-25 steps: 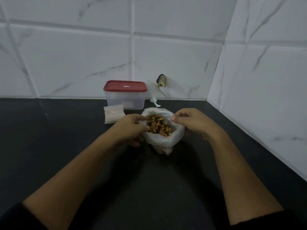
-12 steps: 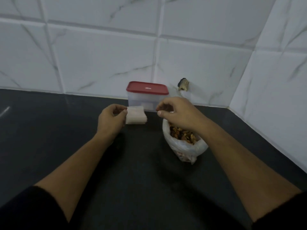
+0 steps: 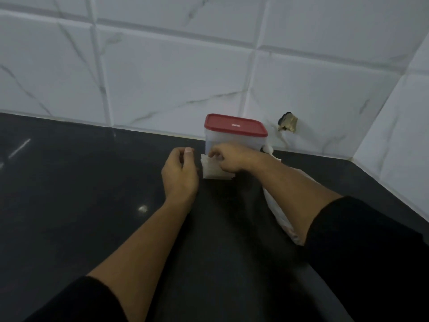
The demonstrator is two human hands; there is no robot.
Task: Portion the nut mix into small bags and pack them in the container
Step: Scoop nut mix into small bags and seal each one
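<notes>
Head view: the right hand (image 3: 228, 159) pinches the top edge of the stack of small bags (image 3: 214, 170) lying on the bench (image 3: 92, 182). Just beyond its knuckles stands the red-lidded container (image 3: 235, 133), close to the tiled wall (image 3: 162, 73). The left hand (image 3: 180, 173) sits just left of the stack, fingers loosely curled, nothing seen in it. The nut mix bag (image 3: 277, 210) lies under the right forearm. Dark bench runs wide to the left hand's left.

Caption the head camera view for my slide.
The right hand pinches a stack of small bags on the dark counter, before a red-lidded container; left hand alongside.
</notes>
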